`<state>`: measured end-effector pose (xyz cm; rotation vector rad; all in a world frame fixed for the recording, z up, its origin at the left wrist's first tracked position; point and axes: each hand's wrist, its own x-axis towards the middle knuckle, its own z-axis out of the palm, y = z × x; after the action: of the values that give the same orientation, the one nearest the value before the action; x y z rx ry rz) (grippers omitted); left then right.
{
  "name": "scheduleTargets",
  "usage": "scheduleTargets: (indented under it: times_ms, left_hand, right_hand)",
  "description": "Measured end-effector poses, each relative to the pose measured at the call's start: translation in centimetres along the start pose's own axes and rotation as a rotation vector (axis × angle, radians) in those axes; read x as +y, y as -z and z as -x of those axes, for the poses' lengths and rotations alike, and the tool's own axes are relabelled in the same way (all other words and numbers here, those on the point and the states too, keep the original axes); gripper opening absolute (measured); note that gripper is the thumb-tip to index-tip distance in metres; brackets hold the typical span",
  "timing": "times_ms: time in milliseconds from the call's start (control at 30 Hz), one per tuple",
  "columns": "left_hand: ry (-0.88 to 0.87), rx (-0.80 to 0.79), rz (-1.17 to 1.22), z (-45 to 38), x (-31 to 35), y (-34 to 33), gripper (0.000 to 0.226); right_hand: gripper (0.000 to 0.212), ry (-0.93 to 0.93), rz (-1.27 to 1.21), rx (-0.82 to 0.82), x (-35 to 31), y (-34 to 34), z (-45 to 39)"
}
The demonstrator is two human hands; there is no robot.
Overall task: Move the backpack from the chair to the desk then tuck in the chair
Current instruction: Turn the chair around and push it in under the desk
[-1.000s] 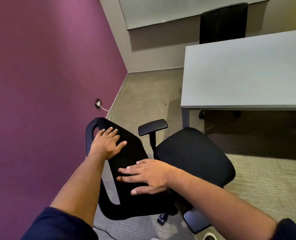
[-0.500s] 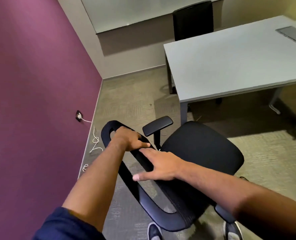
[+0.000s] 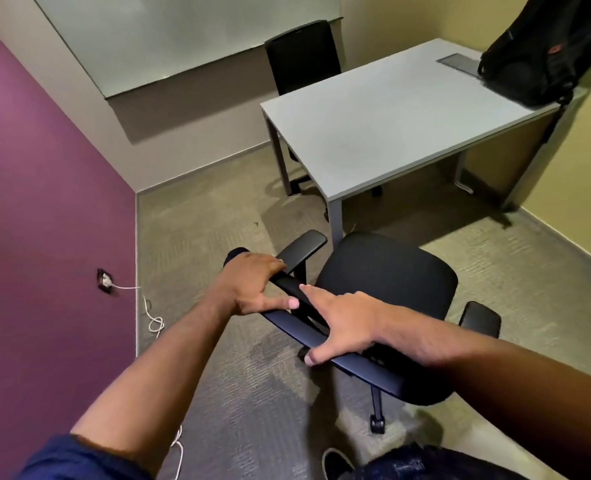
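The black office chair stands on the carpet just in front of the grey desk, its seat bare and facing the desk's near corner. My left hand is closed over the left end of the chair's backrest top. My right hand grips the same top edge further right, with the forefinger stretched along it. The black backpack sits on the far right end of the desk against the yellow wall.
A purple wall runs along the left with a socket and a white cable trailing over the floor. A second black chair stands behind the desk. My shoe is just behind the chair base.
The chair has turned and rolled toward the desk, its backrest now seen edge-on. Both hands have shifted from flat on the backrest to gripping its top. The view panned right, bringing the backpack into sight.
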<state>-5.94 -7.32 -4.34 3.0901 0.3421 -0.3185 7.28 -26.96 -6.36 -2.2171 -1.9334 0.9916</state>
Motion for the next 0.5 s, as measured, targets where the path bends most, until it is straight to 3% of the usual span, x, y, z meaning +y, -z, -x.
scheduleTargets:
  times_ms: [200,500]
  left_hand:
    - [-0.284,0.215,-0.078,1.0,1.2,-1.1,0.100]
    - [-0.446,0.078,-0.224,-0.7,2.9,-0.4,0.106]
  right_hand:
    - [0.149,-0.017,-0.212,-0.229,2.6,1.0,0.4]
    - [0.148,0.008,-0.255,-0.292,5.1,1.5,0.5]
